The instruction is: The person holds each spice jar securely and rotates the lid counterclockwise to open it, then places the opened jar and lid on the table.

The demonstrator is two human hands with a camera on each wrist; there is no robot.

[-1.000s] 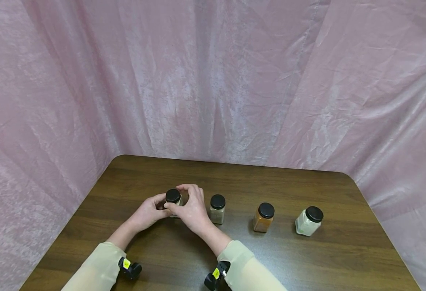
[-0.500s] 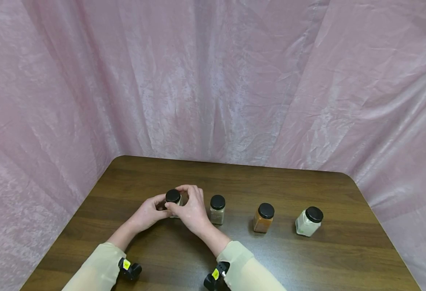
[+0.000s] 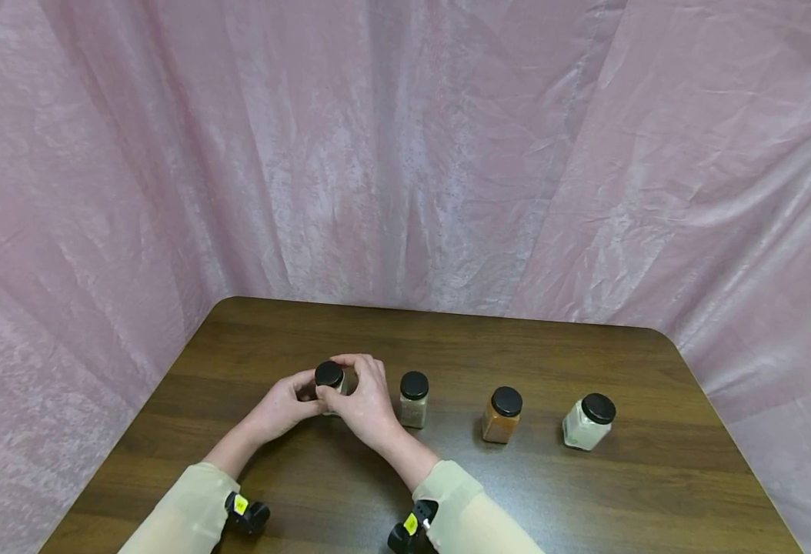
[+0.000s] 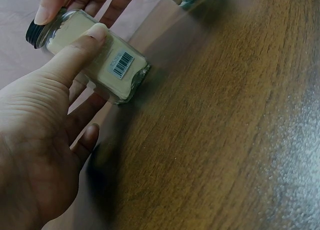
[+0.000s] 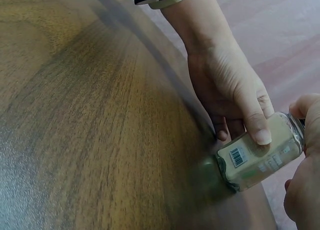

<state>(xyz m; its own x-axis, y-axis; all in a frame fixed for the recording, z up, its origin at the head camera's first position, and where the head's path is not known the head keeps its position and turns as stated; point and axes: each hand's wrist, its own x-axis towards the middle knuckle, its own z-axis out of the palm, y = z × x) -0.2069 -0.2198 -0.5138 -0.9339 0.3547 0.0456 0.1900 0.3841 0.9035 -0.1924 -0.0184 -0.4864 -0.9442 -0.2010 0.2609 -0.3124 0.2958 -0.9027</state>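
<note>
A square glass spice jar (image 4: 105,60) with pale powder, a barcode label and a black lid (image 3: 329,374) is between my hands, left of the middle of the table. My left hand (image 3: 282,406) grips its body, thumb (image 4: 80,53) on the barcode side and fingers behind. From the right, my right hand (image 3: 369,398) holds the lid between thumb and fingers; its thumb shows by the lid in the left wrist view. The jar's base is at the tabletop; whether it touches is hard to tell. Right of my hands stands a grey-green spice jar (image 3: 413,412).
Farther right on the wooden table (image 3: 641,492) stand an orange-brown spice jar (image 3: 499,425) and a pale green-white one (image 3: 581,431), both with black lids. A pink curtain (image 3: 405,154) hangs behind the table's far edge.
My right thumb has slid slightly rightward and its fingertips slightly leftward around the lid. My left hand, the held jar and the other jars stay in place.
</note>
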